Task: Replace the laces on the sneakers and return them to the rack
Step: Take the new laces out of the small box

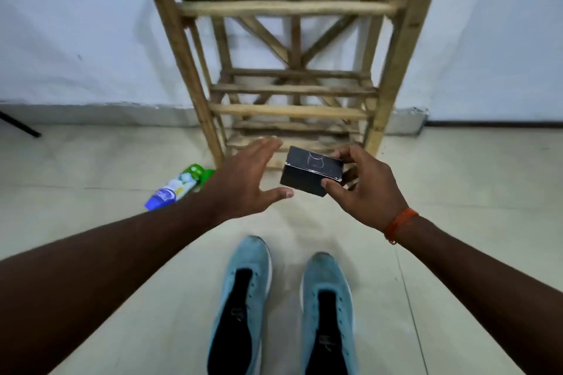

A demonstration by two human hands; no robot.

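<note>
Two light blue sneakers without laces stand side by side on the floor near me, the left sneaker and the right sneaker, toes pointing at the wooden rack. My right hand grips a small black box between thumb and fingers, in the air in front of the rack's lowest shelf. Just left of the box is my left hand, fingers spread and straight, holding nothing and not touching the box.
A blue, white and green bottle lies on the tiled floor beside the rack's left leg. The rack stands against a white wall. A dark stand leg shows at the far left.
</note>
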